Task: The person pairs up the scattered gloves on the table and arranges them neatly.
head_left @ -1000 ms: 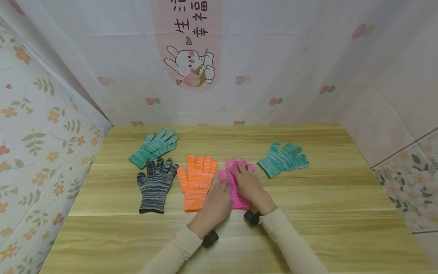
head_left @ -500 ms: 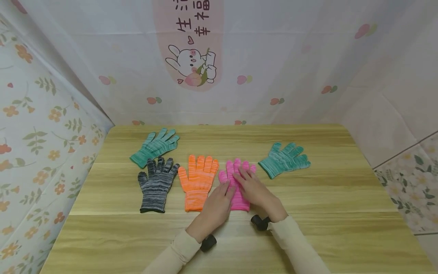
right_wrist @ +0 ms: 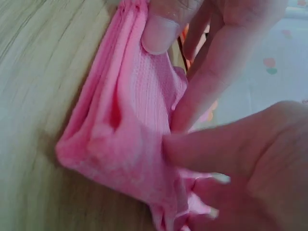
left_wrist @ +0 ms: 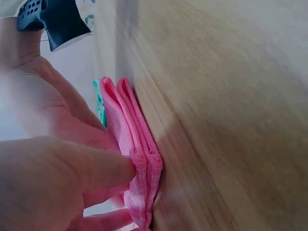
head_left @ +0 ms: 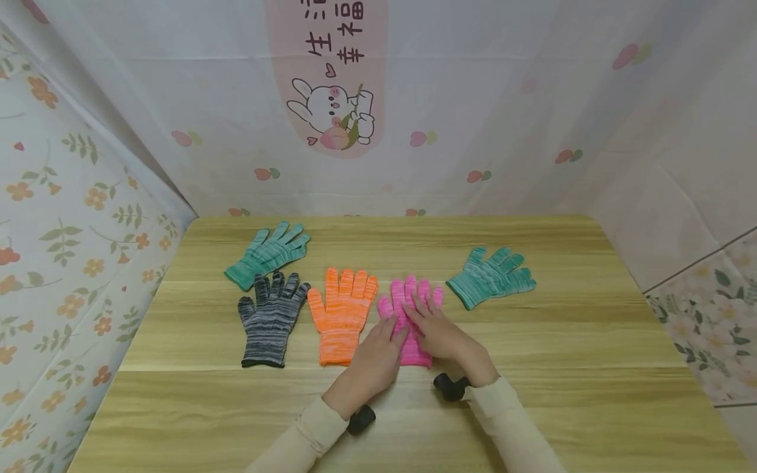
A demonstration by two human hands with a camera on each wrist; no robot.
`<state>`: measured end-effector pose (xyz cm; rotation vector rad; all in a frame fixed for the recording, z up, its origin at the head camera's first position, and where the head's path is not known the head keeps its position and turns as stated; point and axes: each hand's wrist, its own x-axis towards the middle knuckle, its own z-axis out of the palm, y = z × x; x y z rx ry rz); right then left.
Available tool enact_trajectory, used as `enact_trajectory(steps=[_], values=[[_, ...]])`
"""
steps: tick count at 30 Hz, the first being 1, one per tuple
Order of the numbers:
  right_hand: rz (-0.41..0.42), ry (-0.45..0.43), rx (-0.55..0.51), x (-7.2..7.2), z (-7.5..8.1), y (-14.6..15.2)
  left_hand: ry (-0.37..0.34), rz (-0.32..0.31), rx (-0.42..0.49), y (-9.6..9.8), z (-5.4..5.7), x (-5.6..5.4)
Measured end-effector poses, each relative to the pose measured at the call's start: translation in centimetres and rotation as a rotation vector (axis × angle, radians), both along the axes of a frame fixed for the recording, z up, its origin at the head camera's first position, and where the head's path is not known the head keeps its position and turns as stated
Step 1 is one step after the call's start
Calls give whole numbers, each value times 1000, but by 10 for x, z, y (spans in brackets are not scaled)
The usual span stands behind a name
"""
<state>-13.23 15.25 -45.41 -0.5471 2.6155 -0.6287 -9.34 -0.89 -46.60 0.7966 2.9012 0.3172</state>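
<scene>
A pink knit glove (head_left: 416,357) lies flat on the table, fingers pointing away from me. Its cuff shows two stacked layers in the left wrist view, like one glove (left_wrist: 130,125) on another. My left hand (head_left: 374,358) rests with its fingertips on the left side of the palm. Over the right side lie the spread fingers of my right hand (head_left: 443,335), near the base of the glove's fingers. Close up in the right wrist view, my right thumb (right_wrist: 207,149) touches the pink fabric (right_wrist: 149,96). Parts of the glove are hidden beneath both hands.
Just left lies an orange glove (head_left: 343,315), then a black-and-grey glove (head_left: 269,328). One green glove (head_left: 266,256) is at the back left, touching or nearly touching the grey one; another green glove (head_left: 493,277) is at the right. Printed curtains (head_left: 473,98) stand behind the wooden table (head_left: 591,368).
My right hand has shifted slightly right and toward me across the pink glove, its wrist swinging outward. My left hand stays nearly in place. The other gloves have not moved.
</scene>
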Motion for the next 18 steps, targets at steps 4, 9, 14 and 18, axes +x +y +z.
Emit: enact_trajectory(steps=[4,9,14,18], values=[[-116,53,-125,-4,-2,14,-26,-1,23,0,2,-2],[-313,200,-78,-13,-4,38,7,-7,100,5,8,-3],[-364,163,19,-14,-6,58,20,-68,198,19,19,1],[-341,198,6,-7,-3,69,-12,-125,192,33,25,4]])
